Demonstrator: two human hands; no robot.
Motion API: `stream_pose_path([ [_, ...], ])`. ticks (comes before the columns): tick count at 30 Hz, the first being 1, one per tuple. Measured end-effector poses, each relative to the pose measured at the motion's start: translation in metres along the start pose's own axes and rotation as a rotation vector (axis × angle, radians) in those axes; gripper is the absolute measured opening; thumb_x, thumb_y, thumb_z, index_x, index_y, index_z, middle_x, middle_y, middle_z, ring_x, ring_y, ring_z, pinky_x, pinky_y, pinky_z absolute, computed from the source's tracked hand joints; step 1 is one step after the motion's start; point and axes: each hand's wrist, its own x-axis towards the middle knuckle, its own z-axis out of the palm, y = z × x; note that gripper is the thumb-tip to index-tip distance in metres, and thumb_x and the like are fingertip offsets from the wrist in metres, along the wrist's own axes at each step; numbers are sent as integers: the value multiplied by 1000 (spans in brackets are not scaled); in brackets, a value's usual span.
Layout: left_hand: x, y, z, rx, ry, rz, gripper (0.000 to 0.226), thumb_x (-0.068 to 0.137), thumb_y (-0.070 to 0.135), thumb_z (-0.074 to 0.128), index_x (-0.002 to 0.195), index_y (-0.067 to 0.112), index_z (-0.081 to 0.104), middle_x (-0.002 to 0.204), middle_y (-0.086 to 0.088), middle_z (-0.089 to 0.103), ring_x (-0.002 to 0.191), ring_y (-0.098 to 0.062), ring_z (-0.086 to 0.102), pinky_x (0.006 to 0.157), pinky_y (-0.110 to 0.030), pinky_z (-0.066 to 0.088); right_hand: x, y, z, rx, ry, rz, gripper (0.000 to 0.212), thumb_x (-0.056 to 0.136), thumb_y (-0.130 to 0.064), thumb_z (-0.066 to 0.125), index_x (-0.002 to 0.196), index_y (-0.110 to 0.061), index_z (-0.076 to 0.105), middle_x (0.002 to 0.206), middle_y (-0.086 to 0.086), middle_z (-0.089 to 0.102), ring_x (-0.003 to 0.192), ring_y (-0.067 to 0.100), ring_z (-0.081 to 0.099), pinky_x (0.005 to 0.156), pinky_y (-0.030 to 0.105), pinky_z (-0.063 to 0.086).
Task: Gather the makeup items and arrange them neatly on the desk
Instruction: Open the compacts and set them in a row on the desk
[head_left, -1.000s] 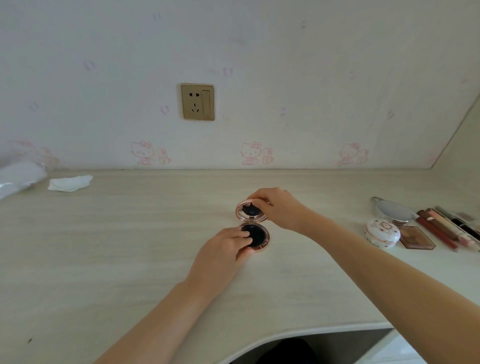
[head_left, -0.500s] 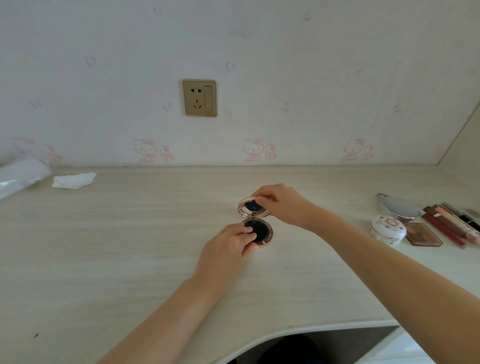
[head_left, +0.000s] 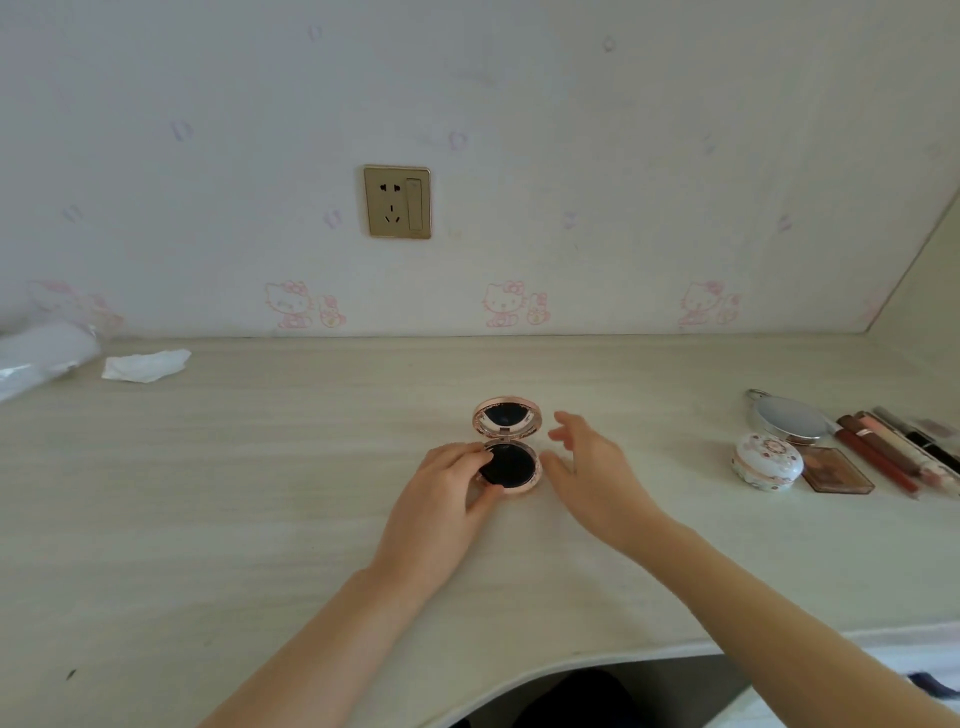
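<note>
Compact (head_left: 506, 449) sits open mid-desk (head_left: 260, 493), lid standing up at the back with its mirror facing the camera and the dark round pad showing in the base. Change since a second ago: the right hand (head_left: 592, 467), which was pinching the lid's rim, has let go and now hangs just beside the case, fingers spread and empty, not touching it as far as I can see. Left hand (head_left: 441, 493) has not shifted; its thumb and fingertips grip the near-left edge of the base, one fingertip resting on the dark pad. Lid stays up on its own hinge, so the opening step looks finished (whether the person means to check the contents or to shut it again, I cannot tell). Other makeup lies well apart at the right end of the desk: a flowered round box (head_left: 768, 461), a silver hand mirror (head_left: 789, 420) behind it, a brown flat palette (head_left: 836, 470) and a row of lip sticks and pencils (head_left: 893, 452). My reading for the task: most items are already grouped at the right, and this compact is the one outlier; it probably needs closing and carrying over to join them. Crumpled tissue (head_left: 145, 364) at far left is untouched.
</note>
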Motion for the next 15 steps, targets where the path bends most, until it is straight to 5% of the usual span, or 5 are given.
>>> stream_pose_path([
  [7, 0, -4, 2, 60, -33, -75, 36, 89, 43, 59, 124, 36, 59, 118, 14, 61, 120, -3, 46, 92, -26, 45, -22, 5, 23, -119, 26, -146, 63, 93, -35, 57, 144, -9, 30, 127, 5, 54, 123, 23, 42, 90, 19, 28],
  [15, 19, -14, 1, 168, -28, -51, 27, 91, 42, 55, 115, 33, 62, 106, 11, 64, 108, -11, 52, 81, -29, 47, 2, -1, 28, -142, 1, -139, 59, 93, -40, 56, 140, -10, 37, 129, 8, 53, 125, 25, 41, 93, 26, 32],
])
